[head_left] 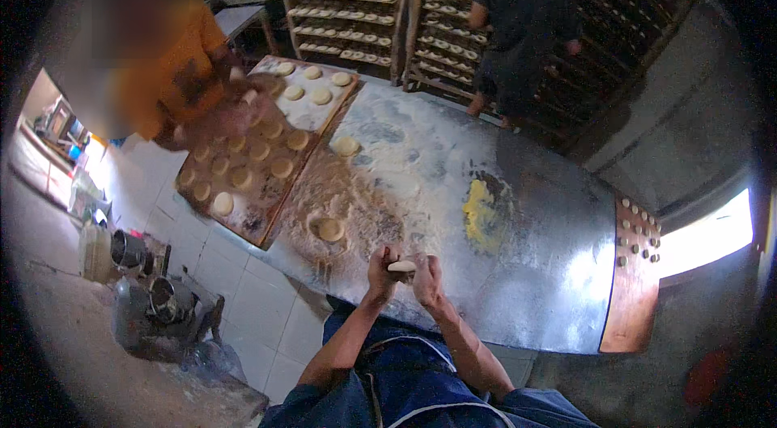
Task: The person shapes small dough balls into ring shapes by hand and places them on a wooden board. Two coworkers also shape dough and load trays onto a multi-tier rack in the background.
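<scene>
A flat, pale piece of dough (401, 266) is held between my two hands above the near edge of the floured metal table (550, 266). My left hand (382, 272) grips its left side with curled fingers. From the other side my right hand (427, 278) closes on it, its fingers bent. Just left of my hands, a round dough piece (330, 229) lies in a patch of brown flour. Farther off, another dough round (346, 145) rests on the floured tabletop. A yellow smear (479, 213) marks the table to the right.
A wooden board (271, 221) with several dough rounds lies at the left, where a co-worker in orange (174, 76) reaches over it. Another person in dark clothes (526, 23) stands by racks (344, 3) of dough rings. A second board (627, 306) with small pieces sits far right.
</scene>
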Motion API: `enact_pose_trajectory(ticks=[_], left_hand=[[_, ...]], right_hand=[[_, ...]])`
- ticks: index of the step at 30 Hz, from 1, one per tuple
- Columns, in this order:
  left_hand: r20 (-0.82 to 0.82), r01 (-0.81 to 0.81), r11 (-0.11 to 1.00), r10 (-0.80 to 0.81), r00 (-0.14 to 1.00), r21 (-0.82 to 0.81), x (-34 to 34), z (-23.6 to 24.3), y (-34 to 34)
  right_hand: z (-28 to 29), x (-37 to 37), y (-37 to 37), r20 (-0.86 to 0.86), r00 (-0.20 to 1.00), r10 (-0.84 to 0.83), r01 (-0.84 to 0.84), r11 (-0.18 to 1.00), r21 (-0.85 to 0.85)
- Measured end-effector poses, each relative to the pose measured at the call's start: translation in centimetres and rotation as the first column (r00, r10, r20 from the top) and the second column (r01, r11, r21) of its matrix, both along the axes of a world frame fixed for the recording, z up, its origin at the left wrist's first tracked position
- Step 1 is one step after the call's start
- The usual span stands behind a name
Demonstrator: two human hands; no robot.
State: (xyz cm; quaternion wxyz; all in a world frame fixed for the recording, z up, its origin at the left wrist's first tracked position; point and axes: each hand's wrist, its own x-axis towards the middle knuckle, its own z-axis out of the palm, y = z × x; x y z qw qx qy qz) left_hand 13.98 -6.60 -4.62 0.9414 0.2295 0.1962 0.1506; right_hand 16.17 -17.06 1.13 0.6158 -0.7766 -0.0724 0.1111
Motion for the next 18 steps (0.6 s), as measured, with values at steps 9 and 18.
enact_pose_trajectory(ticks=[9,18], left_hand=[[0.345,0.038,0.951,0.074,0.936,-0.308,-1.9,1.7,8.4],[-0.081,-0.175,0.983,0.17,0.982,-0.057,-3.9,5.6,17.0]], right_hand=[[2.5,-1.5,8.1,-0.107,0.987,0.117,-0.092,0.973,0.212],[2.5,-1.7,17.5,-0.286,0.933,0.217,-0.184,0.973,0.139]])
